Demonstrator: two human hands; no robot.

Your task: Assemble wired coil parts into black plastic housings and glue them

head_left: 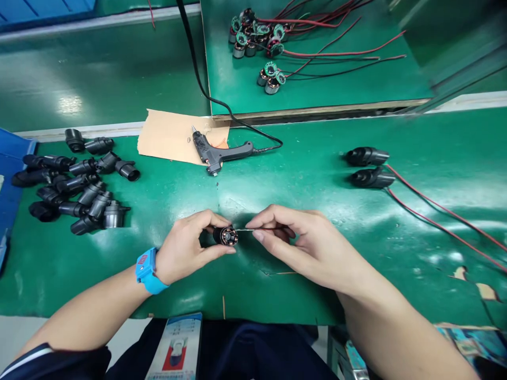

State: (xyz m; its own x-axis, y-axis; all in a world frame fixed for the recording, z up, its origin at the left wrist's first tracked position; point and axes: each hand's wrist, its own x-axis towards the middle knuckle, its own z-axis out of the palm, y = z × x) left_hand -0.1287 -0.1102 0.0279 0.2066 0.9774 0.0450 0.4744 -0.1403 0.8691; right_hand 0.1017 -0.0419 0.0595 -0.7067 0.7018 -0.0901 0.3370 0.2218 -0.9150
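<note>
My left hand (186, 248) is closed around a small black motor part (225, 235) with copper windings showing at its open end, held just above the green mat (301, 174). My right hand (301, 240) pinches thin wires (244, 229) that run into that end of the part. A blue wristband (147, 272) sits on my left wrist. The two hands are close together near the front middle of the table.
A pile of several black housings (75, 184) lies at the left. A black glue gun (222, 153) rests on cardboard (170, 137) behind my hands. Two black housings with red and black leads (368, 168) lie at the right. Wound stators with wires (257, 39) sit on the raised back board.
</note>
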